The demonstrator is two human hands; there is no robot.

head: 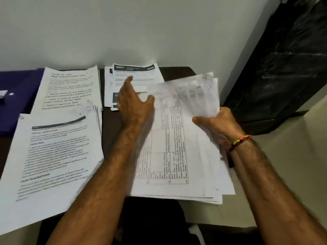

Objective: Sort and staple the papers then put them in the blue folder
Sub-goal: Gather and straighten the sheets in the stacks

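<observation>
Pale wall point(159, 29) backs a dark table point(109, 124) strewn with printed sheets. At far left lies the blue folder point(19, 89), flat, with a small white object point(3, 94), too blurred to identify, on it. Just right of it, a sheaf of task sheets point(70, 89) overlaps the folder's edge, and a nearer stapled-looking set point(53, 156) lies below, hanging over the table's front edge. At centre back sits a smaller pile headed "3667" point(136, 73). The left hand point(134, 103) hovers over that pile's lower part, fingers spread and empty, thumb toward the fanned papers point(177, 138) to its right. Those table-printed pages are gripped at their right edge by the right hand point(217, 124), thumb on top, fingers beneath; a beaded bracelet point(240, 140) circles that wrist. A black plastic-wrapped cabinet point(292, 68) stands at far right.
</observation>
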